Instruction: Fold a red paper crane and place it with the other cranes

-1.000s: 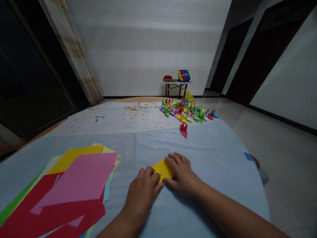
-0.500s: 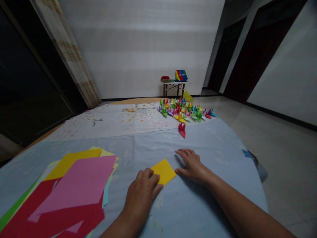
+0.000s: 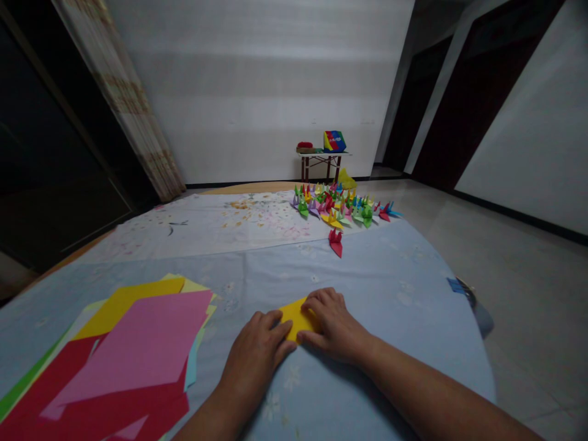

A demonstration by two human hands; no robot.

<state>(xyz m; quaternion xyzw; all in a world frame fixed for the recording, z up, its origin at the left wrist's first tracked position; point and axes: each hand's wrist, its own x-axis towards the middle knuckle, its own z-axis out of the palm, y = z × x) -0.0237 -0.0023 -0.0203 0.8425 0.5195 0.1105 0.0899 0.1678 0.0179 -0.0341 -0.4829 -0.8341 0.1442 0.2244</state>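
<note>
A small folded yellow sheet of paper (image 3: 295, 317) lies on the blue cloth in front of me. My left hand (image 3: 258, 346) has its fingers closed on the left edge of the sheet. My right hand (image 3: 333, 324) grips the right side, its thumb at the near edge and its fingers over the far part. The covered corners of the sheet are hidden under my fingers. Beyond my hands, a single red paper crane (image 3: 335, 242) stands apart from the others.
A pile of coloured paper, pink sheet (image 3: 151, 337) on top, spreads at the left. Several folded cranes (image 3: 328, 205) crowd the table's far right. The tablecloth (image 3: 395, 380) reaches the rounded right edge. A small side table (image 3: 321, 154) stands by the wall.
My right hand has moved left, from beside the yellow paper onto its right side, and has closed on it. My left hand stays on the left edge.
</note>
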